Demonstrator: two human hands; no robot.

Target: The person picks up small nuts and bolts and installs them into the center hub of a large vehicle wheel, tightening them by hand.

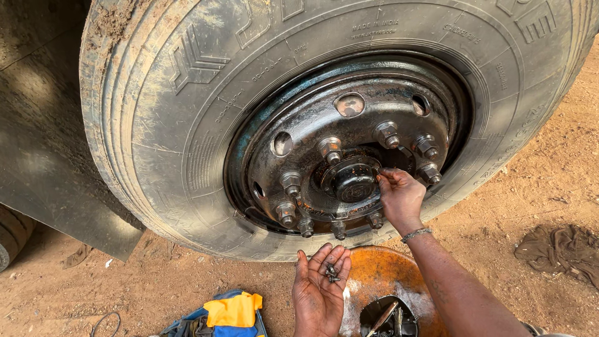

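Right hand [399,195]: raised to the hub cap [353,181] at the centre of the truck wheel [337,125], fingertips pinched on a small bolt at the cap's upper right rim; bolt itself mostly hidden by the fingers.
Left hand [319,288]: lower, well apart from the hub, palm up and spread flat, carrying a small heap of dark bolts [331,272].
Relation: hub cap directly left of the right hand, touching it; spare bolts below, nearer the left.
Wheel axis: pointing out toward the camera, studs and nuts ringed around the cap.
Orange pan [387,274] on dirt ground [536,187] beneath the wrist.
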